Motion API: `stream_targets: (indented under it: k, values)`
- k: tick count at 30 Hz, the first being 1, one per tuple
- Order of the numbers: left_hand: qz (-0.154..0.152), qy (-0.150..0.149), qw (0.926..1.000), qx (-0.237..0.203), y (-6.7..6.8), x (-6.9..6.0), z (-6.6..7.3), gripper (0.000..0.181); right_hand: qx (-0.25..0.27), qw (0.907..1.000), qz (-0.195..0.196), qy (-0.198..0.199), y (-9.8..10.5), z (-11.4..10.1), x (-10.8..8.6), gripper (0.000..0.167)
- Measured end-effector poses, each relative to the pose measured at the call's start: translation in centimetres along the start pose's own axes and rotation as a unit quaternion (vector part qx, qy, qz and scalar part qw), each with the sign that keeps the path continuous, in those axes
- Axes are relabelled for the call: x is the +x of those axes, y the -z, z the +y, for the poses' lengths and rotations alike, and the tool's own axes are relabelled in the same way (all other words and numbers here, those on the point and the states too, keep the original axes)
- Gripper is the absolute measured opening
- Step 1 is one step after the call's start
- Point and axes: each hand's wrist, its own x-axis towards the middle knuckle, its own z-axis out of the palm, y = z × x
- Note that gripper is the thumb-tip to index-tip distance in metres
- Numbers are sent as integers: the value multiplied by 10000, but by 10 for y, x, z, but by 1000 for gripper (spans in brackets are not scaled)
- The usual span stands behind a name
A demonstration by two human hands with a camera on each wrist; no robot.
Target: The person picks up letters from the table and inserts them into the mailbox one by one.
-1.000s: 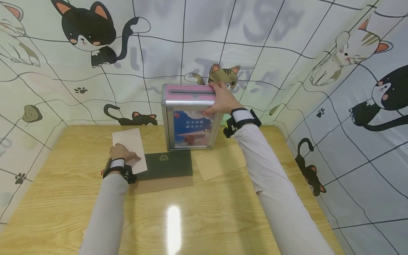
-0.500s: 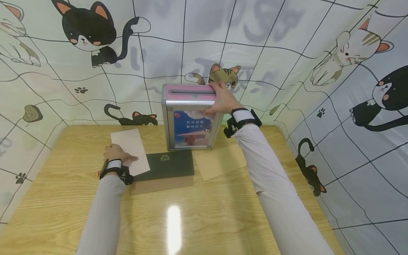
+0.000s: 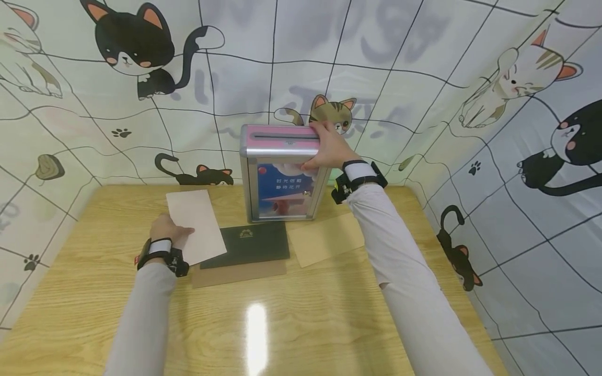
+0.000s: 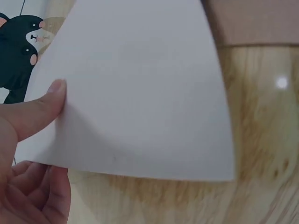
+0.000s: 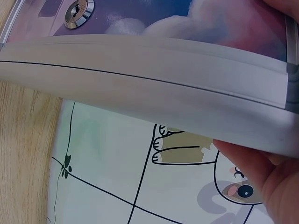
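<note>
Left hand [image 3: 168, 230] had a sheet of white paper [image 3: 199, 224] pinched at its left edge: thumb on top, fingers curled underneath, no gap beyond the paper's thickness. Paper was tilted over the left end of a dark green envelope [image 3: 256, 245]; couldn't tell whether the two touched. Right hand [image 3: 333, 149] was spread wide across the right end of the box [image 3: 284, 183] top, thumb on the front, fingers round the back, holding it. Box stood upright near the back of the wooden table [image 3: 329, 324], pink top with a long slot [image 3: 284, 136], blue printed front with a round lock [image 5: 78, 13]. Green envelope lay just in front of the box, its gold mark facing up, partly covering a brown envelope [image 3: 240, 277]. Yellowish envelope [image 3: 326, 240] lay flat to the right, partly under the right forearm's line of sight. Cat-print sheeting [image 3: 244, 36] hung behind.
</note>
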Motion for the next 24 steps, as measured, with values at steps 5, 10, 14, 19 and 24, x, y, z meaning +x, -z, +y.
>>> stream_targets:
  k: [5,10,14,19,24]
  values:
    - [-131,-159,9998,-14,2,4,-4,58,2,10000,-3,-10,0,0,0,107]
    - [-198,-363,9991,72,6,6,-6,49,23,10000,-15,1,1,-1,0,108]
    - [-263,-529,9982,-76,5,8,-10,47,30,10000,-23,-12,1,-2,0,108]
    - [-297,-534,9977,-288,2,10,-19,47,86,10000,-34,-15,1,-2,0,108]
    - [-172,-503,9974,-490,2,8,-21,40,38,10000,-14,-42,0,-2,-1,108]
